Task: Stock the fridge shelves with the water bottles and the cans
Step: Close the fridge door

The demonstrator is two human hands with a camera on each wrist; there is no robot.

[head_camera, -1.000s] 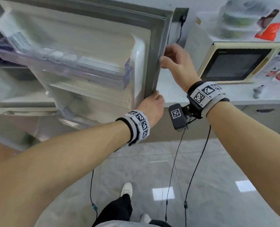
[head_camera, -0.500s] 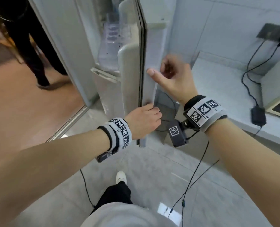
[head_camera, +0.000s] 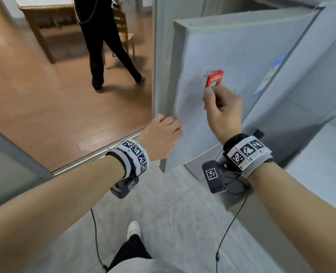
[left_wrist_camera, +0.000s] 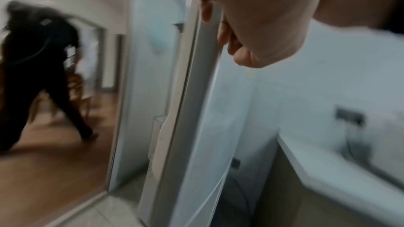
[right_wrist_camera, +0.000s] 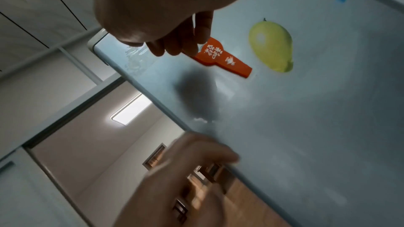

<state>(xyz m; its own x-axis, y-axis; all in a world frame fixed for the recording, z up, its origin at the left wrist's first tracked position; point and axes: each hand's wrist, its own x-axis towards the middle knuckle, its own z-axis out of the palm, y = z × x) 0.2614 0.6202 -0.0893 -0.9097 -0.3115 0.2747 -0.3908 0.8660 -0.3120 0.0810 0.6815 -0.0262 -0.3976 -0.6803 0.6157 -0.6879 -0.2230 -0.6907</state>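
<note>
Fridge door: the pale blue-grey metal fridge door [head_camera: 232,62] is seen from its outer face in the head view, standing upright with its long axis vertical and its free edge turned toward the person. In the left wrist view a gap shows between this edge and the cabinet, so the door is judged not fully shut.
Handling: the panel is judged stiff, smooth and fairly heavy on its hinge. The free edge, farthest from the hinge, is the best place to take hold, since the flat face offers little purchase.
Left hand: the left hand [head_camera: 161,137] is curled round the door's free edge low down, with fingertips wrapped behind it, as the left wrist view shows.
Right hand: the right hand [head_camera: 223,113] is held just before the door face with fingers loosely curled. Nothing is held, and contact with the panel cannot be told.
Bottles and cans: none are in view, so their whereabouts and the shelves' state cannot be told.
Bystander: a person in dark clothing [head_camera: 104,42] stands on the wooden floor [head_camera: 64,107] beyond the doorway.
Yellow magnet: a yellow mango-shaped magnet [right_wrist_camera: 272,46] sits on the door face.
Red magnet: a red flat bottle-opener-shaped magnet [right_wrist_camera: 225,59] lies just beside the right fingers.
</note>
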